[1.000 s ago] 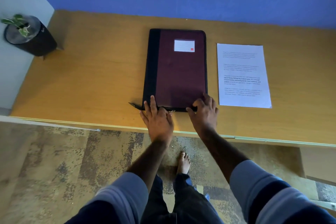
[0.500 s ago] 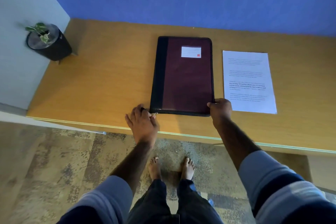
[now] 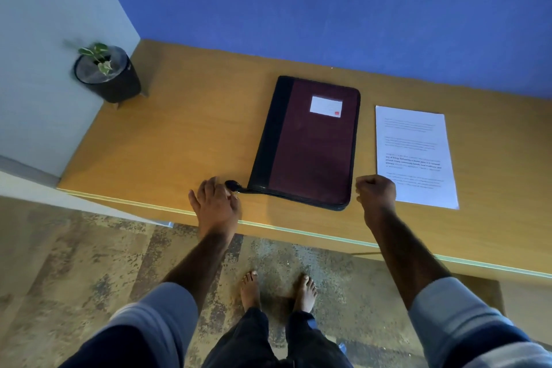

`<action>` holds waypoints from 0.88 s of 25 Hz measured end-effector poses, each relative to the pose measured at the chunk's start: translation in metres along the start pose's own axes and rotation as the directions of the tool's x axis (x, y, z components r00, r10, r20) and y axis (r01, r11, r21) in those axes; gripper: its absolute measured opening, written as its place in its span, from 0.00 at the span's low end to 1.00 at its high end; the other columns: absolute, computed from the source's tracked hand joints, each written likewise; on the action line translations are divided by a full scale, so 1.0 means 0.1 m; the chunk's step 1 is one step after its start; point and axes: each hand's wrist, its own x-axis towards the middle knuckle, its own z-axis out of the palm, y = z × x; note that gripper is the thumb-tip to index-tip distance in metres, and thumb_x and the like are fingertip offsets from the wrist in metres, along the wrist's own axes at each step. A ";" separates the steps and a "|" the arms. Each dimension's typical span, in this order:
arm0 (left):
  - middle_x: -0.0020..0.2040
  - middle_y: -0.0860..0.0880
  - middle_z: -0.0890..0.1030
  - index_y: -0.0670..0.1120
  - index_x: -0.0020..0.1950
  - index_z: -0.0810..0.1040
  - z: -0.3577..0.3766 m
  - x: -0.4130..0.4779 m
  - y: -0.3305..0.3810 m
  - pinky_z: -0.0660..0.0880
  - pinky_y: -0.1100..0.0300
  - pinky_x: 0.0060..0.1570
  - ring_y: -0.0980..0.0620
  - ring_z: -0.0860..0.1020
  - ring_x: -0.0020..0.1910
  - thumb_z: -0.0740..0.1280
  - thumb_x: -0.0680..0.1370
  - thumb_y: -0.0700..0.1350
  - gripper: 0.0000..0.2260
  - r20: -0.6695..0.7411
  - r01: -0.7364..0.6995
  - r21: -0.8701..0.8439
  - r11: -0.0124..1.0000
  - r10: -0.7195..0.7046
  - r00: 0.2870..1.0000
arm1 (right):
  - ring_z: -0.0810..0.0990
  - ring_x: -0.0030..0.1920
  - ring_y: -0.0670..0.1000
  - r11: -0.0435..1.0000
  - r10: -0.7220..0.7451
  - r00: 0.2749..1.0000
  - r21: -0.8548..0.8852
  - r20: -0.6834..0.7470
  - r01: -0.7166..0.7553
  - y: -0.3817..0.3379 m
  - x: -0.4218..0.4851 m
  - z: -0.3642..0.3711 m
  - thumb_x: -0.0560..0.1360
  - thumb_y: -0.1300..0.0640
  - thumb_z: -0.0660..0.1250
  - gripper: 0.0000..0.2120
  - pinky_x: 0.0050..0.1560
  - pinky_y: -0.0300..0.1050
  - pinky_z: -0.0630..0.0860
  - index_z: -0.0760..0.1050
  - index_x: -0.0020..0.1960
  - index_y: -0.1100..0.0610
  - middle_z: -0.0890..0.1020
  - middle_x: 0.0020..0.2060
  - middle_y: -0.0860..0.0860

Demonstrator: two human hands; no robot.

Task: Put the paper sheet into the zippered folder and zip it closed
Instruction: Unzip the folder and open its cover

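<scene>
The flat maroon-and-black zippered folder (image 3: 310, 143) lies closed, the white printed paper sheet (image 3: 413, 155) just right of it. Its black zipper tab (image 3: 232, 186) is pinched by the left hand (image 3: 216, 206) — steady outward tension is advised while the right hand (image 3: 375, 192), fisted at the near-right corner, works the zip — whether a slider is pinched cannot be told.

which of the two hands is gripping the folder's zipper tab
The left hand, pinching the black zipper tab off the folder's near-left corner; the right hand is a fist beside it.
</scene>
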 end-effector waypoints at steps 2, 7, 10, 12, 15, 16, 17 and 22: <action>0.75 0.41 0.71 0.41 0.70 0.73 -0.03 0.03 0.00 0.50 0.39 0.80 0.41 0.66 0.76 0.66 0.80 0.47 0.21 0.007 -0.045 -0.003 0.999 0.045 0.999 | 0.82 0.44 0.56 0.999 0.040 0.997 0.010 0.062 -0.041 -0.05 -0.03 0.01 0.73 0.64 0.72 0.03 0.42 0.56 0.82 0.80 0.44 0.57 0.83 0.41 0.54; 0.76 0.44 0.70 0.44 0.79 0.64 -0.08 0.15 0.07 0.51 0.40 0.80 0.43 0.65 0.77 0.65 0.81 0.49 0.28 0.126 -0.337 0.036 0.941 0.331 0.935 | 0.78 0.42 0.58 0.992 0.101 0.992 -0.084 0.078 -0.094 -0.15 -0.10 0.21 0.73 0.61 0.74 0.08 0.41 0.58 0.78 0.76 0.40 0.61 0.81 0.42 0.59; 0.75 0.46 0.71 0.46 0.81 0.62 -0.05 0.21 0.18 0.47 0.44 0.81 0.45 0.65 0.77 0.63 0.82 0.53 0.29 0.219 -0.398 0.067 0.915 0.376 0.901 | 0.81 0.46 0.62 0.985 0.161 0.986 -0.072 0.040 -0.157 -0.19 -0.13 0.27 0.72 0.61 0.74 0.09 0.49 0.62 0.81 0.75 0.38 0.59 0.82 0.47 0.64; 0.72 0.47 0.74 0.45 0.80 0.64 -0.05 0.23 0.24 0.47 0.45 0.80 0.45 0.69 0.73 0.63 0.82 0.55 0.28 0.227 -0.384 0.074 0.921 0.359 0.905 | 0.82 0.49 0.65 0.982 0.177 0.984 -0.066 -0.007 -0.177 -0.22 -0.13 0.24 0.72 0.63 0.75 0.10 0.52 0.65 0.82 0.75 0.37 0.62 0.83 0.48 0.67; 0.68 0.46 0.78 0.45 0.78 0.66 -0.07 0.25 0.25 0.49 0.44 0.80 0.45 0.72 0.71 0.63 0.81 0.59 0.30 0.212 -0.369 0.056 0.928 0.350 0.912 | 0.82 0.44 0.61 0.992 0.123 0.991 -0.032 -0.044 -0.124 -0.38 -0.19 0.17 0.71 0.63 0.74 0.08 0.45 0.59 0.81 0.77 0.36 0.61 0.85 0.47 0.67; 0.68 0.46 0.78 0.45 0.78 0.67 -0.08 0.25 0.24 0.50 0.43 0.80 0.45 0.73 0.70 0.63 0.80 0.60 0.30 0.196 -0.369 0.054 0.928 0.352 0.915 | 0.83 0.44 0.60 0.996 0.084 0.995 -0.017 -0.046 -0.085 -0.47 -0.24 0.15 0.71 0.63 0.74 0.06 0.44 0.58 0.81 0.79 0.36 0.58 0.86 0.46 0.64; 0.67 0.46 0.79 0.45 0.77 0.68 -0.08 0.26 0.23 0.52 0.43 0.79 0.45 0.74 0.69 0.64 0.80 0.62 0.31 0.183 -0.367 0.047 0.929 0.353 0.918 | 0.84 0.44 0.60 0.999 0.039 0.999 -0.007 -0.036 -0.039 -0.57 -0.29 0.13 0.71 0.62 0.74 0.04 0.43 0.57 0.81 0.81 0.38 0.57 0.86 0.45 0.62; 0.56 0.48 0.83 0.47 0.70 0.76 -0.11 0.29 0.23 0.54 0.43 0.79 0.47 0.77 0.62 0.63 0.79 0.60 0.24 0.194 -0.412 -0.063 0.909 0.416 0.888 | 0.85 0.41 0.54 0.976 -0.209 0.978 -0.062 -0.015 0.207 -1.09 -0.68 0.08 0.72 0.58 0.73 0.02 0.41 0.54 0.82 0.82 0.41 0.54 0.85 0.38 0.52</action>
